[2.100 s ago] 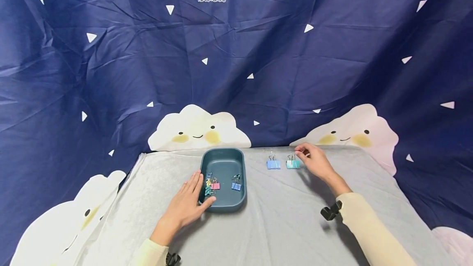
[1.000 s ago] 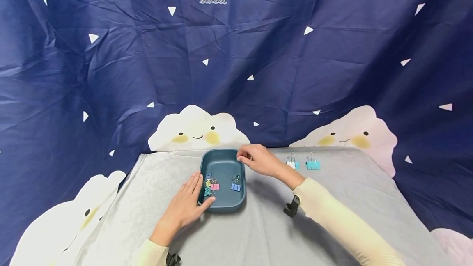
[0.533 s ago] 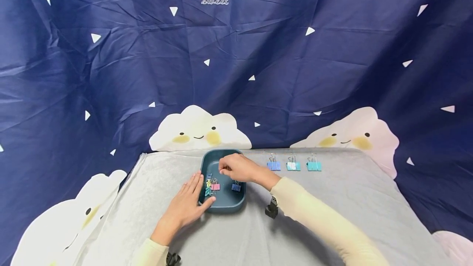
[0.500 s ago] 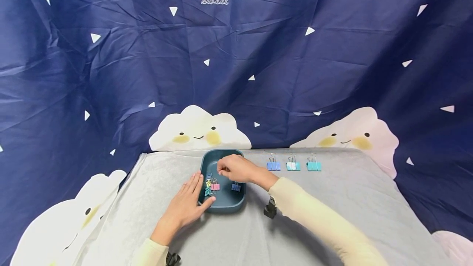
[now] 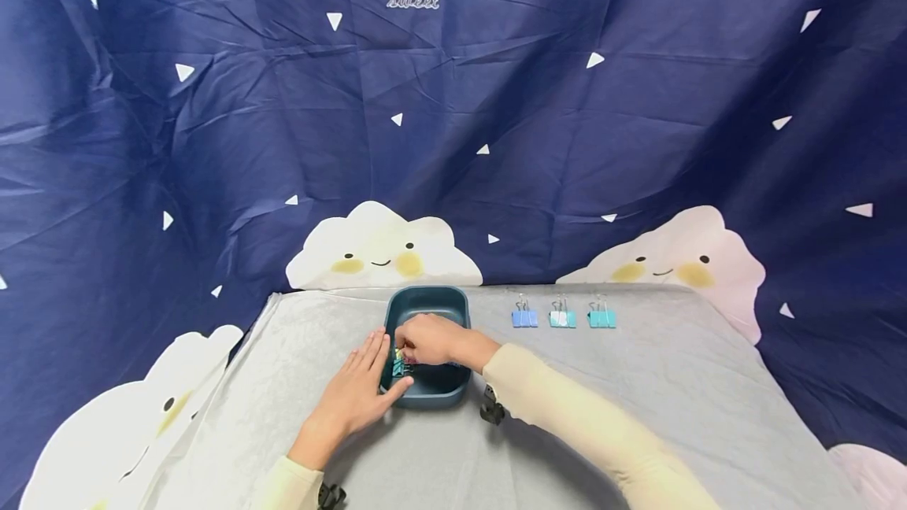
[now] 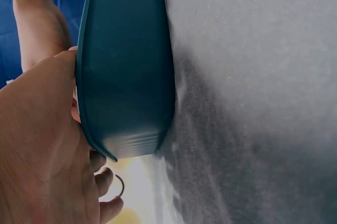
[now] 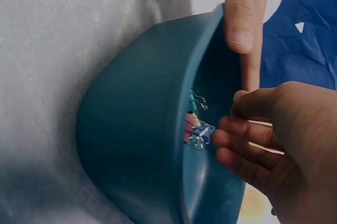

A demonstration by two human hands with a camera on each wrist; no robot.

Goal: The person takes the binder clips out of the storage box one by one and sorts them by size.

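Note:
My left hand (image 5: 357,388) lies along the left side of the dark teal bin (image 5: 425,400), fingers straight at the rim and thumb over its near left corner. My right hand (image 5: 435,339) reaches down inside the bin, fingers bent and thumb apart from them. In the right wrist view its fingertips are right at a small blue binder clip (image 7: 205,132). Beside that lie a pink binder clip (image 7: 188,120), a bit of yellow and a teal binder clip (image 7: 192,101). In the head view my right hand covers part of this heap and the bin's right side.
Along the far edge of the grey cloth (image 5: 553,431), right of the bin, stand three larger binder clips in a row: a blue clip (image 5: 525,319), a white-and-teal clip (image 5: 563,319) and a teal clip (image 5: 602,319). A dark blue curtain (image 5: 453,140) hangs behind.
My right hand has left the row of clips, moved left over the bin and down to the small clips. The right-hand teal clip has come into view. The left hand stays put.

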